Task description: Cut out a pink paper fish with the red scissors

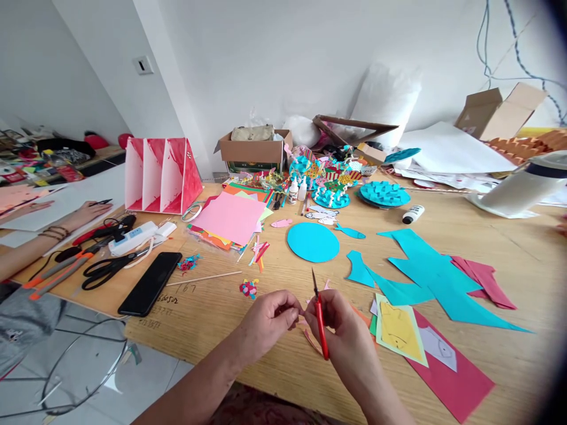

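Low over the front of the table, my right hand (343, 330) grips red-handled scissors (321, 324), blades pointing away from me. Close beside it, my left hand (270, 319) is closed in a pinch, its fingertips meeting those of the right. Whatever sits in that pinch is too small to make out. Thin pink paper scraps (312, 341) lie beneath the hands. Just beyond them is a blue paper oval (313, 242). To the right are a yellow paper with a drawn fish (398, 330) and a red sheet (460, 383).
Blue paper offcuts (443, 277) spread at the right. A phone (150, 284), black scissors (110, 268) and a power strip (133, 238) lie left, near another person's hand (88, 215). Stacked coloured paper (230, 215), glue bottles (293, 192) and a cardboard box (252, 150) stand farther back.
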### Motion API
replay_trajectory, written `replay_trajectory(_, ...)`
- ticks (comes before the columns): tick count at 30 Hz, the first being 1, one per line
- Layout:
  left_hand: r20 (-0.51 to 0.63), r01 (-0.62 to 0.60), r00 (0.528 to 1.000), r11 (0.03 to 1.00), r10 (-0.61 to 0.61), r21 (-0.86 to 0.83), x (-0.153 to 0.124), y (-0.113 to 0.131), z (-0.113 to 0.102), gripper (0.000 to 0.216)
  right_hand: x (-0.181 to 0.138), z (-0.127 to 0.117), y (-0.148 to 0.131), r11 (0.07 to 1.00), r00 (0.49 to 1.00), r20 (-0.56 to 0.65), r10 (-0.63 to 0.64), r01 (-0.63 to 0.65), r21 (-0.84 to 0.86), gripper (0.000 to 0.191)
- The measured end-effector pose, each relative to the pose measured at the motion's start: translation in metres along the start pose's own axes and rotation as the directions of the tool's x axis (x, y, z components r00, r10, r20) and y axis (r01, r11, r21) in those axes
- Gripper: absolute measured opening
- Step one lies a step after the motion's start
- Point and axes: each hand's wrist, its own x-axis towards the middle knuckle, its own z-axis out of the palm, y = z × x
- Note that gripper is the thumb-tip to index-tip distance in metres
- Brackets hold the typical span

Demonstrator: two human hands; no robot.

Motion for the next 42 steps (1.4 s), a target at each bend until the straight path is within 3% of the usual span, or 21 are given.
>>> replay_trajectory(4, 0.014, -0.039, 0.999, 0.999, 0.039, 0.012, -0.002, 0.001, 0.001, 0.011, 0.005, 0.003, 0.007, 0.987, 1.0, -0.007, 0.017, -0.016, 0.162, 0.014)
replay_trajectory(9, -0.035, -0.036, 0.999, 0.997, 0.039, 0.065, 0.002, 0.002, 0.003, 0.009, 0.005, 0.004, 0.005, 0.979, 1.0, 0.016, 0.023, -0.026, 0.201, 0.017)
replay_trajectory(15, -0.148, 0.018, 0.987, 0.969, -0.056, -0.248, 0.002, 0.008, 0.006, 0.015, -0.011, 0.0, 0.0, 0.999, 0.999, 0.023, -0.025, 0.024, 0.024, 0.02)
replay_trajectory(20, -0.188, -0.056, 0.981, 0.842, -0.055, -0.537, 0.002, 0.01, 0.014, 0.011, -0.021, 0.002, 0.007, 0.987, 0.994, 0.041, -0.103, 0.108, -0.118, 0.021)
replay_trajectory(26, -0.211, -0.108, 0.976, 0.707, -0.06, -0.698, 0.004, 0.012, 0.025, 0.009, -0.023, 0.006, 0.008, 0.983, 0.992, -0.015, -0.122, 0.118, -0.143, 0.019)
replay_trajectory(32, -0.195, -0.064, 0.978, 0.772, -0.078, -0.632, 0.003, 0.012, 0.03, 0.013, -0.015, 0.001, 0.003, 0.98, 0.985, -0.172, -0.003, 0.037, 0.196, 0.017)
replay_trajectory(35, -0.197, -0.039, 0.977, 0.845, -0.079, -0.533, 0.003, 0.012, 0.03, 0.015, -0.008, -0.003, -0.001, 0.95, 0.991, -0.129, 0.024, 0.018, 0.311, 0.022)
replay_trajectory(38, -0.195, -0.043, 0.98, 0.9, -0.047, -0.435, 0.003, 0.011, 0.03, 0.017, -0.003, -0.006, -0.006, 0.953, 0.997, -0.076, 0.008, 0.016, 0.303, 0.021)
replay_trajectory(42, -0.182, -0.038, 0.983, 0.952, -0.019, -0.305, 0.003, 0.009, 0.027, 0.016, -0.001, -0.007, -0.008, 0.986, 0.997, -0.082, -0.016, 0.029, 0.161, 0.013)
